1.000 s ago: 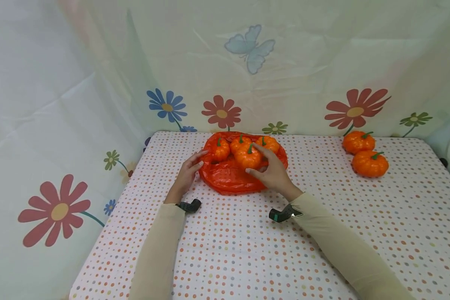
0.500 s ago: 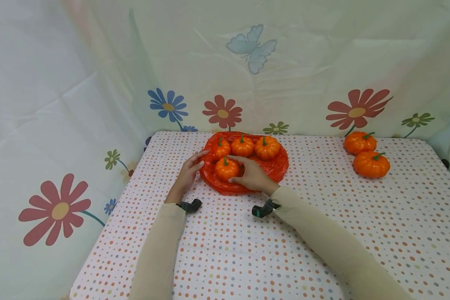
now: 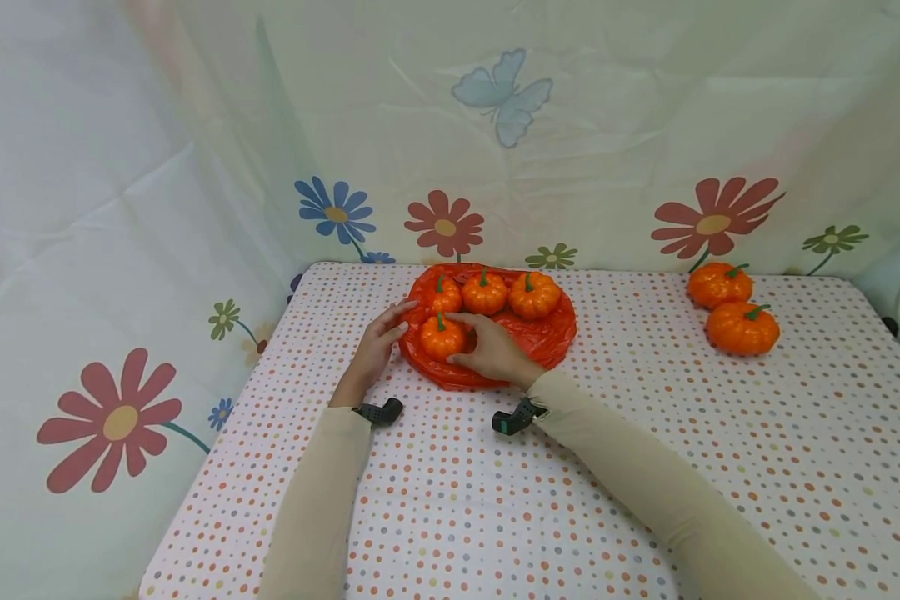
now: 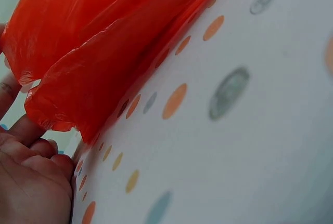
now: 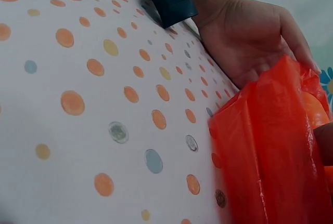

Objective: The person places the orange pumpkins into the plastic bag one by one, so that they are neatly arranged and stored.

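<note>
A red plastic bag [image 3: 525,335] lies spread on the table, its mouth facing up. Three small orange pumpkins with green stems, among them the middle one [image 3: 484,292], sit along its far side. My right hand [image 3: 495,350] holds another pumpkin [image 3: 442,340] by its right side, at the near left part of the bag. My left hand [image 3: 371,350] rests against the bag's left edge with loosely extended fingers. In the left wrist view, the fingers of the left hand [image 4: 28,177] reach behind the bag's crumpled rim [image 4: 57,99]. The right wrist view shows the red bag wall [image 5: 265,156] hiding most of the pumpkin.
Two more pumpkins, a rear one [image 3: 719,286] and a nearer one [image 3: 742,329], stand close together at the back right of the dotted tablecloth [image 3: 607,517]. A flower-printed curtain [image 3: 607,125] rises behind the table and along its left side.
My right hand has carried the pumpkin left and toward me, from the middle of the bag to its near left part. The left hand has stayed in place.
</note>
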Motion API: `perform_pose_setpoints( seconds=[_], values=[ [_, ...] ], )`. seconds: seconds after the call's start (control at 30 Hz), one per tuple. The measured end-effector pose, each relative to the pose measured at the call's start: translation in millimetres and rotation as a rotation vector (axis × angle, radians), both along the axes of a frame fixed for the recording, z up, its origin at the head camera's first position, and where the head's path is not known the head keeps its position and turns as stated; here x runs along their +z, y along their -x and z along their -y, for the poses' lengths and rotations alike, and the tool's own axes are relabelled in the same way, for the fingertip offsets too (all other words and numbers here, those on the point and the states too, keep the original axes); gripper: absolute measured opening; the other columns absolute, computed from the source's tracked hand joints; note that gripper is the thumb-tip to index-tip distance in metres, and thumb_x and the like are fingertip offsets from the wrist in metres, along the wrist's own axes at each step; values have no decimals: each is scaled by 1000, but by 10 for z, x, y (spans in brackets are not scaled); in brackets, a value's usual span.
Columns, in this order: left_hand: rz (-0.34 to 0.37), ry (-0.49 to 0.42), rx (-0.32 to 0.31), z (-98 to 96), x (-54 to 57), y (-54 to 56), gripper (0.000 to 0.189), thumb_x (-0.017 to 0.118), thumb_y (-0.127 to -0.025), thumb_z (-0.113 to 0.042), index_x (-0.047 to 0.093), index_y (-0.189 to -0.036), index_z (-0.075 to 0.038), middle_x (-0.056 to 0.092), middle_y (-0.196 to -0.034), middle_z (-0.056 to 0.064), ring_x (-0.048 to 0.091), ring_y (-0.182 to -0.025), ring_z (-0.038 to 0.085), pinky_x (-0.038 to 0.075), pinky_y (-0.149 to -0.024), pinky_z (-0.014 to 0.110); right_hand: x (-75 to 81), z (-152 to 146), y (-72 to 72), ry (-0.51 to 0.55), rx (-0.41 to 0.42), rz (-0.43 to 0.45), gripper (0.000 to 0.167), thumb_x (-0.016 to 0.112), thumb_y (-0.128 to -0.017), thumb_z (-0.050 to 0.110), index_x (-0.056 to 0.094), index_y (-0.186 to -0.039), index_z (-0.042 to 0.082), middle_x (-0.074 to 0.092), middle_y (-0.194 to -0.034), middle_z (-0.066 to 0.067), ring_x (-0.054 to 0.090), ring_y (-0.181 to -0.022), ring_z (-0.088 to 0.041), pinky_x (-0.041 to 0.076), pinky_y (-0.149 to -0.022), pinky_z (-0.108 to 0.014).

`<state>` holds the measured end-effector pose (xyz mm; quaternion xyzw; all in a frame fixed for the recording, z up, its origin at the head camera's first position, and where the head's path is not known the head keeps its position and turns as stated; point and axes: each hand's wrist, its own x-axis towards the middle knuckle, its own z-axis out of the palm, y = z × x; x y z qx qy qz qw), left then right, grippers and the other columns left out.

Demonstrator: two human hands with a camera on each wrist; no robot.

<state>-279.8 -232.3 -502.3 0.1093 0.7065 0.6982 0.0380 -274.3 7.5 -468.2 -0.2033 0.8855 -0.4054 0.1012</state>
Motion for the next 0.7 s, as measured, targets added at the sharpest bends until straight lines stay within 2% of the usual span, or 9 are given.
perform_pose_setpoints(
  seconds=[0.23,0.33,0.47,0.6,0.7],
  values=[
    [2,-28,-7,5,5,-3,45,48,-102,-13,45,-145,-2,24,-165,4,10,-155,19,11,-126,44,8,32,-20,-26,33,-33,73,79,-83,20,45,-147,20,47,-149,-8,48,-134,-29,40,-113,-49],
    [-5,-37,-25,6,36,-10,46,44,-103,-11,40,-148,-3,25,-164,8,15,-154,22,15,-125,45,33,44,-28,-21,53,-23,73,79,-83,20,45,-147,19,48,-148,-8,49,-133,-29,40,-113,-49],
    [-22,-42,-39,-12,135,-70,50,41,-104,-10,33,-153,-7,28,-163,11,24,-151,28,21,-124,47,50,45,-41,-16,62,-14,73,78,-83,20,44,-148,19,47,-149,-8,49,-132,-28,41,-113,-48],
    [-49,-54,-49,-34,243,-148,51,38,-104,-9,29,-154,-3,25,-163,12,23,-151,30,20,-124,48,45,27,-57,-3,65,-14,73,76,-86,20,41,-149,20,45,-151,-9,47,-135,-29,39,-114,-49],
    [-51,-67,-55,-44,275,-169,52,38,-103,-7,28,-154,-1,24,-164,13,21,-152,30,18,-124,48,37,-1,-76,7,57,-12,71,73,-88,22,39,-151,20,43,-152,-9,45,-136,-29,38,-115,-50]
  ],
)
